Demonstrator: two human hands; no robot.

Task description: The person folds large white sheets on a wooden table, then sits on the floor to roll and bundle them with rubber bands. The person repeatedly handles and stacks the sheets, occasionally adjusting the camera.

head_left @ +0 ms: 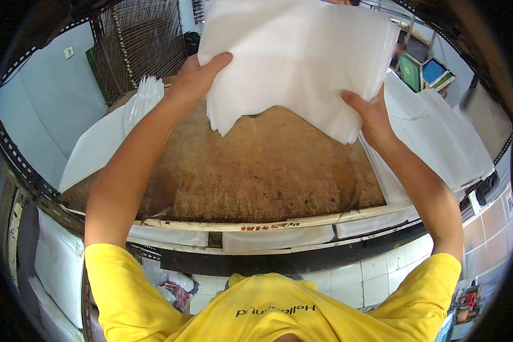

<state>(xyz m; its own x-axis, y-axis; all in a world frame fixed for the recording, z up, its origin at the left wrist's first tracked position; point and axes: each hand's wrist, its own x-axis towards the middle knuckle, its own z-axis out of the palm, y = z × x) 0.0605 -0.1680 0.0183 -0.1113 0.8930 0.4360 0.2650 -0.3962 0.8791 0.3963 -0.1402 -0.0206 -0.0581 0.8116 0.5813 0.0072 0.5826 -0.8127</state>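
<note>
A thick stack of white translucent plastic sheets (285, 62) is held up over the far part of a worn brown wooden tabletop (262, 171). My left hand (202, 74) grips the stack's left edge, thumb lying on the near face. On the right edge, my right hand (370, 114) is closed round the sheets in the same way, lower down. The stack's lower edge hangs in a wavy line, its corners drooping and the layers slightly fanned. Most of the fingers are hidden behind the sheets.
White sheets (97, 145) lie on the table's left side, with a fanned bundle (145, 100) on top. More white sheets (439, 137) cover the right side. Beneath the tabletop is a shelf with white stacks (279, 238). Part of a person (345, 2) shows beyond the held sheets.
</note>
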